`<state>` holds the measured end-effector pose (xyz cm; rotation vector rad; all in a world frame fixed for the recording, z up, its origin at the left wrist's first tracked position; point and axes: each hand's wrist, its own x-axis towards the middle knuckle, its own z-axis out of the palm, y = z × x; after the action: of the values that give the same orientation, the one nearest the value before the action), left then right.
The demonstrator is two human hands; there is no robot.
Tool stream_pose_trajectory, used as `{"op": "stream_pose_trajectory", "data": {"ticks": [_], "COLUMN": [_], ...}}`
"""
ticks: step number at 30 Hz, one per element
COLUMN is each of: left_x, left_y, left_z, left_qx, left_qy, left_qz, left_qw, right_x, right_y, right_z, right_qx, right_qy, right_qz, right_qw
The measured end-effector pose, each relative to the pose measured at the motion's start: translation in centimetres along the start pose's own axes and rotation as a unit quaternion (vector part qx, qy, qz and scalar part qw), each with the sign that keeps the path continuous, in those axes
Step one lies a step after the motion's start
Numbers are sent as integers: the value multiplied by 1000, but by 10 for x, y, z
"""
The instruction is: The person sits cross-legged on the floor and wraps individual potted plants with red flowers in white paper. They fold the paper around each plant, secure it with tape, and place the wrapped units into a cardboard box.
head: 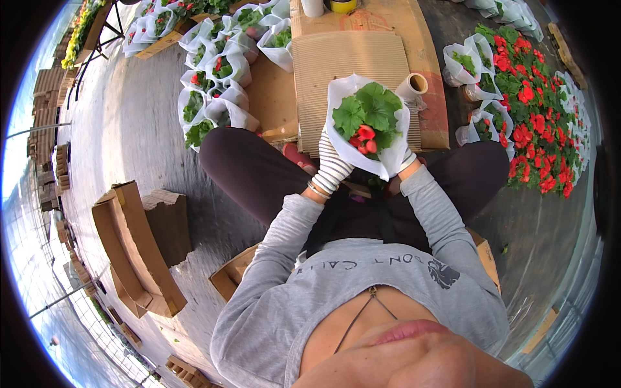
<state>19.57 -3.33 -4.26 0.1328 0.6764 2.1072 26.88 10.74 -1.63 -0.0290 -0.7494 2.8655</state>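
Note:
Between my two hands is a potted plant (376, 109) with broad green leaves and red blooms, wrapped in a white sleeve (340, 141). My left hand (335, 157), in a striped glove, holds the sleeve's lower left side. On the other side my right hand (406, 159), gloved too, grips the wrap; its fingers are mostly hidden behind it. The pot is hidden under the wrap. Beneath and beyond lies a corrugated cardboard sheet (356, 53) on a cardboard box (429, 63). A cardboard tube (416, 85) with clear film stands right of the plant.
Sleeved plants (220, 68) crowd a cardboard tray (271, 97) at left. Unwrapped red-flowering plants (529, 116) and more sleeved ones (490, 121) stand at right. A yellow tape roll (343, 6) and a white cup-like object (313, 7) sit at the far edge. A cardboard box (138, 252) lies on the floor.

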Motion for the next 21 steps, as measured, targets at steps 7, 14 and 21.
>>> {"op": "stream_pose_trajectory", "data": {"ticks": [7, 14, 21], "left_x": [-4, -2, 25], "left_y": [-8, -14, -28], "left_z": [-34, -57, -77], "left_qx": [296, 402, -273], "left_qy": [-101, -146, -246], "left_qz": [-3, 24, -107], "left_qw": [950, 904, 924], "right_x": [-6, 3, 6], "right_y": [19, 10, 22], "right_z": [-3, -17, -35], "right_qx": [-269, -271, -157], "right_qy": [-25, -75, -48], "right_qz": [-47, 9, 10], "right_qw": [962, 960, 986]}}
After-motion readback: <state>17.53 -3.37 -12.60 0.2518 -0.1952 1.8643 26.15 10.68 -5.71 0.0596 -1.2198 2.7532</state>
